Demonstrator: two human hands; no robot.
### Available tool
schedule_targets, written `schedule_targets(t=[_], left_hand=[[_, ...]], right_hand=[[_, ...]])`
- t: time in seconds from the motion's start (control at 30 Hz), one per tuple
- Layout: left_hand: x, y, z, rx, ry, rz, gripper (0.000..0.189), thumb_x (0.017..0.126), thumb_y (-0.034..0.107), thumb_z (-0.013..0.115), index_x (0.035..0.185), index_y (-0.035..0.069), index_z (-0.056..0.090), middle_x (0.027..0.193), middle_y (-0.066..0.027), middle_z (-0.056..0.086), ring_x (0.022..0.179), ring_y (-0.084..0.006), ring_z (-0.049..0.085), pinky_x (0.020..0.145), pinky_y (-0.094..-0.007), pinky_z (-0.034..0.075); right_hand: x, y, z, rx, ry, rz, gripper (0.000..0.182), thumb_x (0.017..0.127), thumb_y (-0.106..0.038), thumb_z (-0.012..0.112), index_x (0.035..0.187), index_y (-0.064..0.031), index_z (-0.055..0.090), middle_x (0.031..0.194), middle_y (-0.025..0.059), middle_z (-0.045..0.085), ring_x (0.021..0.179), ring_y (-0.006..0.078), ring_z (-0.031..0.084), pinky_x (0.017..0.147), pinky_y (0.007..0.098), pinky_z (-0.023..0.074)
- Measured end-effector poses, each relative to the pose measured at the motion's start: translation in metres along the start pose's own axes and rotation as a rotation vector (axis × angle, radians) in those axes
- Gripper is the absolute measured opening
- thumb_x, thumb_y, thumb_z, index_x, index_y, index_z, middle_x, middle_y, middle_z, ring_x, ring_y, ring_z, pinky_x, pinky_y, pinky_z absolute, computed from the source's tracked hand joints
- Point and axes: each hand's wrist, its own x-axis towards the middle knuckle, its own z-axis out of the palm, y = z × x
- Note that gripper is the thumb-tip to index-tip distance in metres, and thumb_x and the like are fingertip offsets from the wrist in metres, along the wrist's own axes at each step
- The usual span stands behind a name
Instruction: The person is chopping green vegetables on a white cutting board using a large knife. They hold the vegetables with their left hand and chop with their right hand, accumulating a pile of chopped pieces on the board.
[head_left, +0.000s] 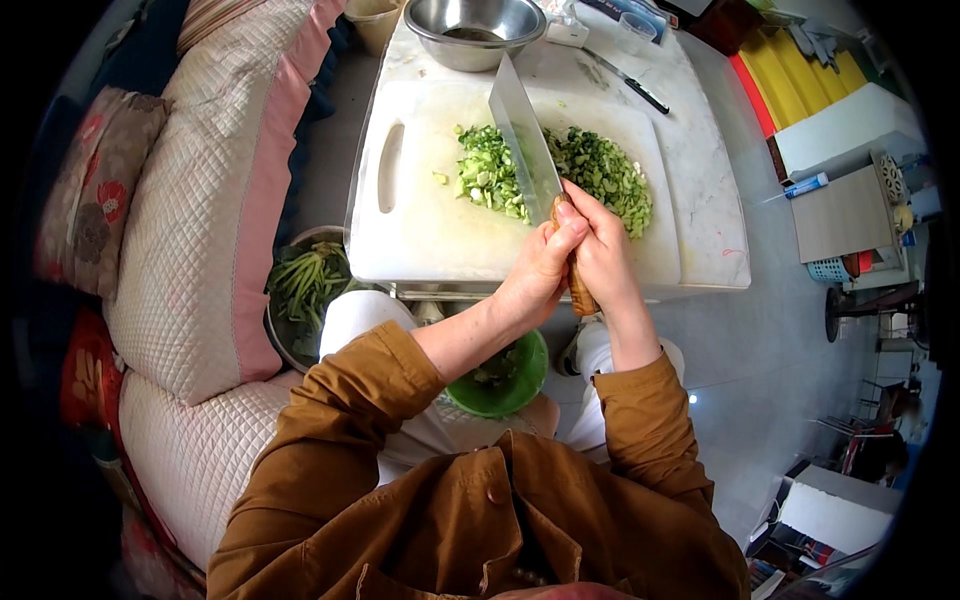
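Observation:
A cleaver (523, 139) with a broad steel blade and wooden handle (580, 291) stands over the white cutting board (427, 240). My right hand (602, 238) grips the handle near the heel of the blade. Against it, my left hand (541, 259) closes round the handle from the other side, its thumb near the right hand's fingers. The blade lies between two heaps of chopped greens: a paler heap (480, 169) on the left and a darker, wider heap (611, 176) on the right. Part of the left heap is hidden behind the blade.
Behind the board are a steel bowl (474, 61), a black-handled knife (646, 96) and a clear plastic cup (636, 31) on the marble-look table (712, 225). Below sit a green basin (491, 406) and a metal basin of leafy greens (307, 281). A quilted sofa (199, 202) flanks the left.

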Motion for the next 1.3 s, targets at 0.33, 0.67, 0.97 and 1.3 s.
schedule_targets(t=[0.33,0.67,0.97,1.3], left_hand=[[-0.003,-0.002,0.004,-0.008,0.039,0.004,0.036,0.093,0.045,0.066,0.087,0.013,0.052,0.074,0.0069,0.049,0.062,-0.0036,0.041,0.053,-0.0236,0.033],[-0.002,-0.002,0.003,0.02,0.005,0.002,0.036,0.093,0.046,0.066,0.089,0.013,0.051,0.076,0.0067,0.05,0.064,-0.0033,0.042,0.055,-0.0235,0.033],[-0.001,-0.002,0.006,0.011,-0.018,-0.015,0.037,0.094,0.047,0.064,0.095,0.013,0.051,0.081,0.0053,0.051,0.068,-0.0045,0.044,0.058,-0.0232,0.036],[0.003,-0.007,-0.004,0.094,-0.088,-0.055,0.047,0.094,0.056,0.061,0.102,0.011,0.053,0.093,-0.0005,0.056,0.085,-0.009,0.054,0.074,-0.0273,0.045]], right_hand=[[0.001,0.0,-0.004,0.0,-0.069,0.047,0.035,0.102,-0.012,0.057,0.132,0.0061,0.058,0.103,0.0015,0.065,0.09,0.0069,0.056,0.079,0.022,0.0475],[-0.002,-0.001,-0.004,-0.017,-0.032,0.0,0.035,0.102,-0.013,0.057,0.132,0.0058,0.058,0.102,0.0024,0.066,0.09,0.008,0.057,0.08,0.0231,0.0479],[-0.003,0.0,-0.003,-0.002,0.031,-0.044,0.037,0.101,-0.015,0.06,0.132,0.0058,0.058,0.103,0.007,0.069,0.093,0.0107,0.06,0.083,0.0259,0.0498],[-0.005,0.001,-0.007,-0.016,0.028,-0.027,0.036,0.102,-0.012,0.057,0.134,0.0051,0.057,0.103,0.001,0.065,0.092,0.0075,0.056,0.081,0.0227,0.0474]])
